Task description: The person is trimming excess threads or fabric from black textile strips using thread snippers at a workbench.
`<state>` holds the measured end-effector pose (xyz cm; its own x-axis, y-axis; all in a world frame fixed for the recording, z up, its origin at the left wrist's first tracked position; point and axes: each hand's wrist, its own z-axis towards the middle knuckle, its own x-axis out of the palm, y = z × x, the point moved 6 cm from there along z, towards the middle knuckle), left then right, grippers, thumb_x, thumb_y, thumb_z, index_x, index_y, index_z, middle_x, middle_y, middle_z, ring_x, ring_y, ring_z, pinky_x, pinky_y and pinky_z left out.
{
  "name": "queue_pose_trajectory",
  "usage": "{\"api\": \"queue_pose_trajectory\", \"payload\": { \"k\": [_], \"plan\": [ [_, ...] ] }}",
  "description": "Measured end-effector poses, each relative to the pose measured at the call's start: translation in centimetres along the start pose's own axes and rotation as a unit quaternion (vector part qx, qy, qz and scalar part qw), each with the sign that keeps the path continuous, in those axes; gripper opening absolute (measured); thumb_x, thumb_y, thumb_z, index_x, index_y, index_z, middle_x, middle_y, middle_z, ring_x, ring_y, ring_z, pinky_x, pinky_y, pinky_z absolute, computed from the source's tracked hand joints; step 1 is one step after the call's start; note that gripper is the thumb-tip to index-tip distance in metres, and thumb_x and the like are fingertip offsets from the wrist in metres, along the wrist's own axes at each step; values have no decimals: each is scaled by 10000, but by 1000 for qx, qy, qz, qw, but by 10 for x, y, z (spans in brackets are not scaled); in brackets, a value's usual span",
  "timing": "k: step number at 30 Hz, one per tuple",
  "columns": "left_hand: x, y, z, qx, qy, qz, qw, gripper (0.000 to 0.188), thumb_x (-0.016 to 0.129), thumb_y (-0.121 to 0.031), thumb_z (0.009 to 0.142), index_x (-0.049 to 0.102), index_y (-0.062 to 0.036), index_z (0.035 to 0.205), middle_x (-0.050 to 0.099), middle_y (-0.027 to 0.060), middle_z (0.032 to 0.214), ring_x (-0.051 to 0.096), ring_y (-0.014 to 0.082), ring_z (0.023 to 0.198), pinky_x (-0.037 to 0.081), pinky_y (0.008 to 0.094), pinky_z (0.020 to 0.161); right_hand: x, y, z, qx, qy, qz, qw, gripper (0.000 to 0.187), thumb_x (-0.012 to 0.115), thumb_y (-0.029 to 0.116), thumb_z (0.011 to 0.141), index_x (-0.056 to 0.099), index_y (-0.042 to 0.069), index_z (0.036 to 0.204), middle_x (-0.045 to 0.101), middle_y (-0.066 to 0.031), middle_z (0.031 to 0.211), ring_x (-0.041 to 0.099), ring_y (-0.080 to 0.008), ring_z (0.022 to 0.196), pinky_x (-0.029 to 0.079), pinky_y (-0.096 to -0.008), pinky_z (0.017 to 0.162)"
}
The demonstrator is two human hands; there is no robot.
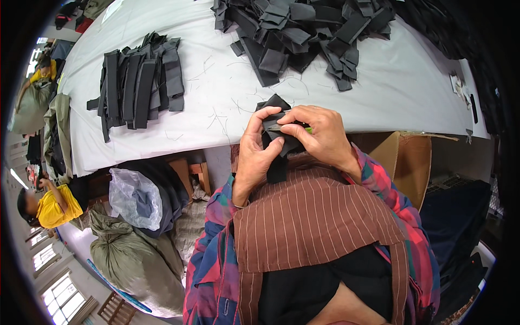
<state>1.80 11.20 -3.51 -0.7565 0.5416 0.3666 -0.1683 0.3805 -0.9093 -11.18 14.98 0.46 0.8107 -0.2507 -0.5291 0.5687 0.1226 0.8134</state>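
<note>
A dark fabric strip [277, 169] is held at the near edge of the white-covered table [211, 122]. My left hand [253, 158] pinches it between thumb and fingers, and its lower end hangs down over my brown striped apron. Close against the same cloth, my right hand [324, 134] is closed with thumb and index finger pressed together. A small slim tool with a bright green part [309, 130] shows in my right hand; the fingers cover most of it, so its kind is unclear.
Beyond my hands lies a loose heap of dark fabric strips [292, 35]. More strips [143, 81] lie side by side on the left. Cut threads [216, 119] dot the cover. A cardboard box [414, 162] stands below right, stuffed sacks [132, 252] at left. Two people in yellow work farther left.
</note>
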Motion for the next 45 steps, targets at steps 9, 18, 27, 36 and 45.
{"api": "queue_pose_trajectory", "payload": {
  "k": [9,18,27,36,45],
  "plan": [
    [-5,4,4,-3,3,-20,1000,482,522,94,780,469,-12,1247,550,76,1156,549,120,1024,449,249,900,-2,-2,2,6,-4,-16,1000,105,704,88,748,672,29,829,670,-89,756,644,-236,693,485,-315,634],
    [-22,7,9,-8,-27,-162,986,453,514,86,767,498,-14,1209,539,181,1291,573,164,1080,467,286,928,-3,-1,-10,-12,34,54,998,120,712,153,767,661,61,824,668,-62,754,643,-225,671,476,-312,580],
    [-24,12,10,-2,-18,-171,985,324,539,-14,792,513,-11,1114,510,241,1291,613,224,970,512,339,870,9,-1,-16,15,88,84,992,96,704,111,776,664,41,828,676,-82,774,652,-220,702,484,-296,634],
    [-28,19,0,-35,-50,-151,987,161,589,-149,891,501,-33,959,631,210,1010,663,225,728,562,316,677,-4,-13,-13,87,48,105,990,120,659,73,824,646,-26,890,671,-84,771,624,-132,730,471,-257,686],
    [-27,18,-5,-56,-25,-163,985,361,509,29,804,475,16,1163,558,265,1216,661,205,723,558,284,667,5,-23,-16,121,56,67,989,105,663,90,829,651,-1,879,678,-88,769,642,-156,707,482,-268,665]
  ]
}}
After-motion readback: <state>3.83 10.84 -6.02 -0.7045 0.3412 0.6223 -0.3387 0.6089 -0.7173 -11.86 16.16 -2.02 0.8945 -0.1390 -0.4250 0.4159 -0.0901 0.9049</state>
